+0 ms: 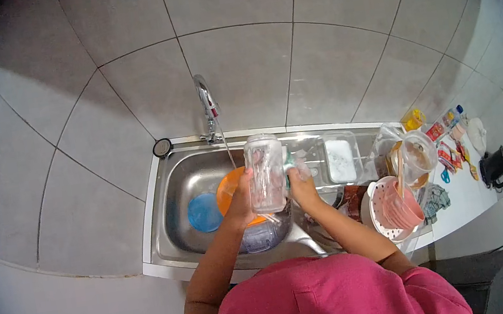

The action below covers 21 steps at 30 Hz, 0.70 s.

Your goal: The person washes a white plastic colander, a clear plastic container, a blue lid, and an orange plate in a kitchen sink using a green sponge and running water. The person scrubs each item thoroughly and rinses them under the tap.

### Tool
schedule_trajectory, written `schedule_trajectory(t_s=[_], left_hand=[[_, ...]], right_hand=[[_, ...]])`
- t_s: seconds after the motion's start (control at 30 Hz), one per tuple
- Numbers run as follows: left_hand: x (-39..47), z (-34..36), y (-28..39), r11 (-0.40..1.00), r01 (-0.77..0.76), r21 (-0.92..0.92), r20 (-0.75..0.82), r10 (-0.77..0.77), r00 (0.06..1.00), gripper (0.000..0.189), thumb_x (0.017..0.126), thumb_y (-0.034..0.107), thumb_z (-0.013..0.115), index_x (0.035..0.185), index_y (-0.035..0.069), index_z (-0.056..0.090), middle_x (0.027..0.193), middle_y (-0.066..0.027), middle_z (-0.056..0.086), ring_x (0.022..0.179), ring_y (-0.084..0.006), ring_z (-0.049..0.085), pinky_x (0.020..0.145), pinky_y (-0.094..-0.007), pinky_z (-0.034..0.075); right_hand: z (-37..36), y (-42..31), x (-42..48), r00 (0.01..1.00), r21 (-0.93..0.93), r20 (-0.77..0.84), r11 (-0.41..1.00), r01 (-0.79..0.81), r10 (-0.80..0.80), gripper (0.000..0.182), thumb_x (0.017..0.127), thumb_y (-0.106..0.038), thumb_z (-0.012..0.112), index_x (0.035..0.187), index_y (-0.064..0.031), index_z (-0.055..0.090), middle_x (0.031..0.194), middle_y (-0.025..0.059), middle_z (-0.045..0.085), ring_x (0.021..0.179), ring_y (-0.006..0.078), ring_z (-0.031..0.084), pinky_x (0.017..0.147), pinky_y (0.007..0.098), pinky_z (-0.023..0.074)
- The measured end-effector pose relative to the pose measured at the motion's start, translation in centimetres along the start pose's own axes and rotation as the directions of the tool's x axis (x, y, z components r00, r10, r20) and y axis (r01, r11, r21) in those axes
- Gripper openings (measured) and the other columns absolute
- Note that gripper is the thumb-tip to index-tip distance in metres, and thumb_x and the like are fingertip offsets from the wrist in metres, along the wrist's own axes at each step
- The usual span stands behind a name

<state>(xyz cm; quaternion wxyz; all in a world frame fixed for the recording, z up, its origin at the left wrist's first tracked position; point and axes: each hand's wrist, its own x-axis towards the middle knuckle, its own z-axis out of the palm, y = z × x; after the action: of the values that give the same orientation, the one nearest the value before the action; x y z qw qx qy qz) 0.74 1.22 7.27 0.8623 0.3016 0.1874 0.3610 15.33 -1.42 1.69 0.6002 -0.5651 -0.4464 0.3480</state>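
Over the sink I hold a clear plastic jar (265,174), its walls streaked with white suds. My left hand (240,204) grips its left side. A foamy green sponge (287,158) is in my right hand (302,184), against the jar's right side. Below the jar, an orange bowl (227,190) and a blue round item (204,213) lie in the steel sink basin (174,187). A translucent container (259,239) sits at the basin's front. Water runs from the chrome faucet (205,97) behind the jar.
Right of the basin stands a clear tub of white suds (340,160). Farther right are stacked pink bowls (401,208) in a white colander (377,192), clear containers (417,155), a checked cloth (435,201) and a black kettle (495,167). A tiled wall (240,76) rises behind.
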Motion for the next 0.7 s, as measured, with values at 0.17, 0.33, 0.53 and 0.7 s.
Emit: schedule_trajectory(t_s=[0.17, 0.33, 0.53, 0.7], left_hand=[[0.5, -2.0, -1.6, 0.995, 0.095, -0.001, -0.061, -0.095, 0.994, 0.05, 0.086, 0.045, 0.034, 0.119, 0.008, 0.038, 0.101, -0.0085, 0.053, 0.089, -0.0213, 0.054, 0.078, -0.0378, 0.046], [1.8, -2.8, -1.4, 0.994, 0.094, 0.064, -0.042, -0.091, 0.995, 0.049, 0.087, 0.045, 0.031, 0.119, 0.008, 0.038, 0.103, -0.0075, 0.051, 0.093, -0.0221, 0.052, 0.078, -0.038, 0.045], [2.2, -5.4, -1.4, 0.994, 0.041, 0.099, -0.197, -0.021, 0.98, 0.047, 0.084, 0.042, 0.041, 0.117, 0.009, 0.041, 0.103, -0.0073, 0.049, 0.092, -0.0212, 0.05, 0.078, -0.0356, 0.044], [1.4, -3.3, -1.2, 0.989, 0.096, 0.11, -0.197, -0.073, 0.978, 0.05, 0.081, 0.044, 0.047, 0.117, 0.009, 0.041, 0.104, -0.0065, 0.048, 0.093, -0.0195, 0.049, 0.078, -0.0352, 0.043]], right_hand=[[-0.7, -3.9, 0.7, 0.995, -0.083, -0.076, 0.994, -0.076, 0.07, 0.044, 0.085, -0.024, 0.034, 0.124, -0.0038, 0.034, 0.089, 0.0107, 0.052, 0.079, 0.0186, 0.05, 0.073, 0.0286, 0.0399], [-1.0, -0.2, 2.3, 0.985, -0.401, 0.001, 0.902, 0.158, -0.172, 0.039, 0.082, -0.022, 0.044, 0.114, 0.0004, 0.038, 0.104, 0.0242, 0.049, 0.091, 0.0334, 0.05, 0.077, 0.0357, 0.04], [1.8, -3.1, -1.9, 0.897, -0.395, 0.071, 0.814, 0.426, -0.436, 0.028, 0.078, -0.019, 0.054, 0.096, 0.0011, 0.048, 0.093, 0.0226, 0.048, 0.085, 0.0373, 0.049, 0.073, 0.0417, 0.0407], [0.9, -3.2, -0.6, 0.865, -0.376, 0.121, 0.784, 0.494, -0.487, 0.027, 0.077, -0.021, 0.056, 0.093, -0.0004, 0.051, 0.083, 0.0193, 0.05, 0.076, 0.0365, 0.051, 0.066, 0.0422, 0.0422]])
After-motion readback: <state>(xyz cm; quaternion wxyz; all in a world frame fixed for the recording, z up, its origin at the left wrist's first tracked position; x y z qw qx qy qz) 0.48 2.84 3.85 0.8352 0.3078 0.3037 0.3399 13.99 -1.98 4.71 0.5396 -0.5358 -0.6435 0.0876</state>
